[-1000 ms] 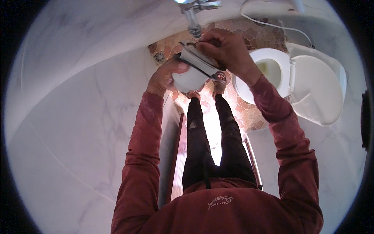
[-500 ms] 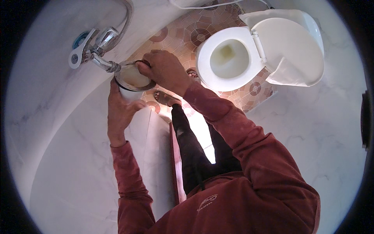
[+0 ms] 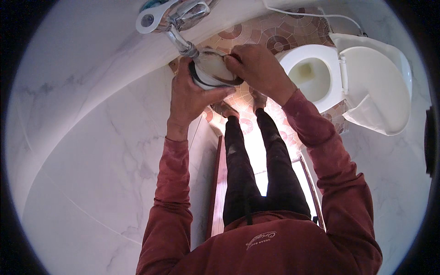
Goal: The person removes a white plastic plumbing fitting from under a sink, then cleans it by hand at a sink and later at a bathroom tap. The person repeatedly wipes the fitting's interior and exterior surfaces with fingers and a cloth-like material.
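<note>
My left hand point(image 3: 190, 98) grips a small white round container point(image 3: 211, 69) from below and behind. It holds the container right under the spout of a chrome wall tap point(image 3: 176, 20). My right hand point(image 3: 256, 68) rests on the container's far rim, fingers pinching its edge by a dark band. Both arms wear dark red sleeves. I cannot see what is inside the container.
A white toilet point(image 3: 316, 75) with its lid point(image 3: 380, 87) raised stands to the right on a patterned brown tile floor point(image 3: 256, 39). White marble-look wall point(image 3: 91, 151) fills the left. A white hose point(image 3: 316, 13) runs along the top. My dark-trousered legs point(image 3: 261, 169) stand below.
The view has swung, so the tap and container now sit near top centre. Both hands have stayed on the container throughout, keeping it at the tap spout.
</note>
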The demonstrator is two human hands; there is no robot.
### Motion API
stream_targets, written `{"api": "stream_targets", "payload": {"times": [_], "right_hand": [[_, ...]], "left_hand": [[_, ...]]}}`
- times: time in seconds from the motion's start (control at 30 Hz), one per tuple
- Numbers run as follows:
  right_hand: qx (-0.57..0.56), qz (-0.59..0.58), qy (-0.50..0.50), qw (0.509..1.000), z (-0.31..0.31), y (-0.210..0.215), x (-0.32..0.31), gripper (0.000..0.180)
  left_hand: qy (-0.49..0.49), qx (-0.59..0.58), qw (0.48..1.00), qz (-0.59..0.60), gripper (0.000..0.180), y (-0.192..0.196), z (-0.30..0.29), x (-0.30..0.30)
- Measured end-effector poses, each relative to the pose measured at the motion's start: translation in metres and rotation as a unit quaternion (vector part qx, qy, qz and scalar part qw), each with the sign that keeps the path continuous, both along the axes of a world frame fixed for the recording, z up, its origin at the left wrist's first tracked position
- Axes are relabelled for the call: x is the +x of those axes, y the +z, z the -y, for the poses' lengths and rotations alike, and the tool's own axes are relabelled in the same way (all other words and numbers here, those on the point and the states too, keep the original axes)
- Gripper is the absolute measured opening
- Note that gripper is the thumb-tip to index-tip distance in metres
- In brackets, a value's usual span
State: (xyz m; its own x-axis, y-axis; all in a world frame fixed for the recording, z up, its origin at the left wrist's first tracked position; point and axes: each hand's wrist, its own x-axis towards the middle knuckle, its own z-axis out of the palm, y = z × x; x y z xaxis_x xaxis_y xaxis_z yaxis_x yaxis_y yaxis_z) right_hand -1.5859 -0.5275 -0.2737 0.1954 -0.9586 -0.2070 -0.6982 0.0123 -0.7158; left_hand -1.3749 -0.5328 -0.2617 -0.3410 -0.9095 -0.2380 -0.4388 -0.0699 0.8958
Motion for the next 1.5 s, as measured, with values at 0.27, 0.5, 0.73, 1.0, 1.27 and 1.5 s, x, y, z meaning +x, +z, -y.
{"api": "stream_targets", "payload": {"times": [0.27,0.5,0.73,1.0,1.27,1.5], "right_hand": [[-0.129,0.040,0.055,0.989,0.011,-0.004,0.021,0.034],[-0.141,0.070,0.101,0.982,0.011,0.004,0.017,0.028],[-0.046,0.039,0.086,0.994,0.007,0.013,0.002,0.022],[-0.202,0.033,0.080,0.976,0.011,0.017,0.021,0.021],[-0.183,0.053,0.076,0.979,0.008,0.005,0.011,0.017],[0.014,0.177,-0.107,0.978,-0.024,0.013,-0.007,0.027]], "left_hand": [[0.046,0.223,0.954,-0.195,0.088,0.012,-0.005,0.024],[0.072,0.357,0.880,-0.306,0.087,-0.014,-0.013,0.048],[0.046,0.353,0.892,-0.278,0.089,-0.014,-0.009,0.033],[0.007,0.420,0.846,-0.328,0.075,-0.028,0.008,0.051],[0.075,0.332,0.907,-0.248,0.069,-0.052,0.001,0.075],[0.072,0.393,0.837,-0.373,0.073,-0.035,0.002,0.094]]}}
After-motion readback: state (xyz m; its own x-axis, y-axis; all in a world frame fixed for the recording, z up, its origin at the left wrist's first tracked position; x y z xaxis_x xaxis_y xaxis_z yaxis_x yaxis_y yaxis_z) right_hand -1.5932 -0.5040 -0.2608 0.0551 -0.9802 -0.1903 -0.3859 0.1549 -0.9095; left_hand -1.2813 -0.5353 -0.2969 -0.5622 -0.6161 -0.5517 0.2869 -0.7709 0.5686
